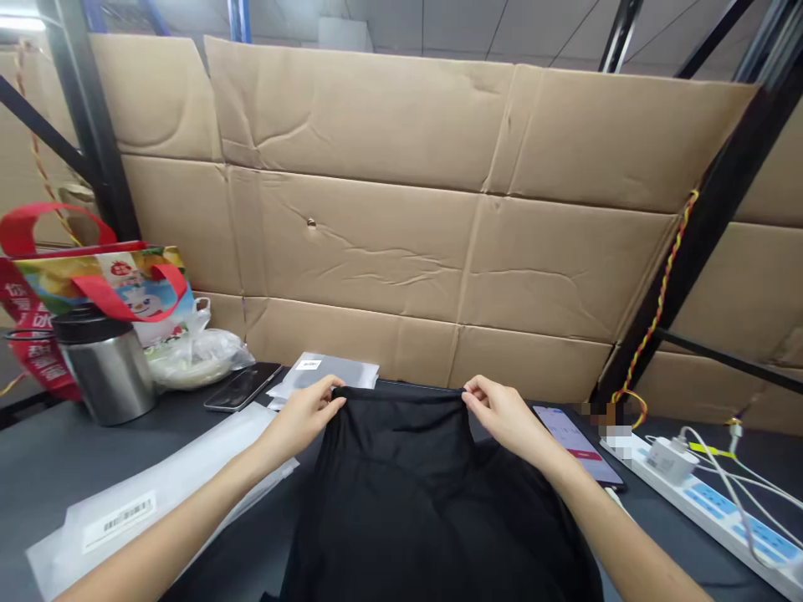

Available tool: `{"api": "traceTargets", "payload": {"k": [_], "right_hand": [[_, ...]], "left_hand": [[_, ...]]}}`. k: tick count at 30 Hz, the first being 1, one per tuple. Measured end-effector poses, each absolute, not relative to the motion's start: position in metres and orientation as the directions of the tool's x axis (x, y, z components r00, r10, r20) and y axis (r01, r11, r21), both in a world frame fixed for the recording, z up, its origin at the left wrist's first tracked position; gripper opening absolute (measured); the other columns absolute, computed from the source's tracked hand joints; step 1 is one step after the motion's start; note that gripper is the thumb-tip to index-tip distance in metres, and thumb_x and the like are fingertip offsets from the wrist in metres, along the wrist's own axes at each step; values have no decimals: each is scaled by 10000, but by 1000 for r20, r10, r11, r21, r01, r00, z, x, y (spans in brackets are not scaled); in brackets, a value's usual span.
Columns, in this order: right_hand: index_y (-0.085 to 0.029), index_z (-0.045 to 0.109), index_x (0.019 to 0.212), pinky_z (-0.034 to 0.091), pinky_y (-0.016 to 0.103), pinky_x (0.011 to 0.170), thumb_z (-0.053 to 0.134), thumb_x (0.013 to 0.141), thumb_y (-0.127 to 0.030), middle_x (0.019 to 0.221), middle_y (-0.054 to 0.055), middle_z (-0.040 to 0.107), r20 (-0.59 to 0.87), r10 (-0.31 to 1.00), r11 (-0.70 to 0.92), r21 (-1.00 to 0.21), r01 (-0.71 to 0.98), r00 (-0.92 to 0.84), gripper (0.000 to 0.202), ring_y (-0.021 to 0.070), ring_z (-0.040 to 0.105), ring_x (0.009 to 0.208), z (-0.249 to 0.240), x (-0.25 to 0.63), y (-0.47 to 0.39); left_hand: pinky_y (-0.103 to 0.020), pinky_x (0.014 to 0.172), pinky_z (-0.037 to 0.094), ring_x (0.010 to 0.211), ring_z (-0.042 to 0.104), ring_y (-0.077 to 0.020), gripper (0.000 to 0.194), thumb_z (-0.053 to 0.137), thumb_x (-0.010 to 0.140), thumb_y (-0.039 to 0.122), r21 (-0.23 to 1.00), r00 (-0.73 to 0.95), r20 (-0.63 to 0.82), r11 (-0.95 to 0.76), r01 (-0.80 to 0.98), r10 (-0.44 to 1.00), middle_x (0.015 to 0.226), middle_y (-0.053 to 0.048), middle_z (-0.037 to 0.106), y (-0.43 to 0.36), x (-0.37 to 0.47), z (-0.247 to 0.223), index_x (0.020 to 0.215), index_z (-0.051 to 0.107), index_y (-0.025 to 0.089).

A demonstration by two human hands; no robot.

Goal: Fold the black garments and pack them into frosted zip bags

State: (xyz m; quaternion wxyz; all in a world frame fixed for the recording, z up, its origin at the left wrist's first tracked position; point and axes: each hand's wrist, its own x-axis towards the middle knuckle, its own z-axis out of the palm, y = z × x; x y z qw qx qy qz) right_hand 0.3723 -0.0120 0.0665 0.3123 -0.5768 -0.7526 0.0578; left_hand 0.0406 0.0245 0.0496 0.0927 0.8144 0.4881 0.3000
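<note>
A black garment (414, 502) made of thin, soft cloth spreads from the middle of the table down past the bottom of the head view. Its far edge is a straight band, drawn out between my two hands. My left hand (314, 410) pinches the band's left corner between thumb and fingers. At the right corner, my right hand (495, 410) grips the same band in a pinch. Small folds run across the cloth below the band. The garment's lower end is out of view, so its exact kind cannot be told.
To the left lie frosted plastic bags (188, 468) with a barcode label, a dark phone (244, 387), a steel tumbler (106, 368) and a colourful carrier bag (125, 276). A lit phone (577, 443) and a power strip (708, 502) lie right. Cardboard (376, 217) walls the back.
</note>
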Motion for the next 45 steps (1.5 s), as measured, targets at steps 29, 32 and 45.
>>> {"api": "traceTargets", "payload": {"k": [29, 32, 45], "right_hand": [[-213, 395, 1418, 195, 454, 1160, 296, 952, -568, 1473, 61, 390, 202, 949, 298, -306, 904, -244, 595, 219, 301, 1379, -24, 371, -42], [-189, 434, 1391, 251, 463, 1139, 317, 951, -554, 1448, 93, 427, 230, 947, 290, -302, 908, -226, 583, 244, 345, 1357, -24, 370, -38], [-125, 667, 891, 434, 511, 796, 565, 778, -66, 885, 185, 651, 417, 851, 257, 199, 946, -319, 163, 341, 571, 920, 57, 226, 25]], "left_hand": [[-477, 1045, 386, 1282, 440, -286, 371, 581, 816, 124, 20, 631, 427, -704, 710, 648, 1264, -66, 591, -26, -10, 18, 1163, 588, 255], [-409, 952, 455, 1128, 538, -257, 241, 531, 828, 110, 93, 585, 436, -681, 726, 684, 1128, -65, 608, -12, -30, 20, 1019, 610, 235], [-495, 1113, 303, 1366, 338, -256, 485, 416, 985, 406, 156, 705, 279, -755, 637, 652, 1499, 4, 370, -28, 16, 12, 1452, 289, 367]]}}
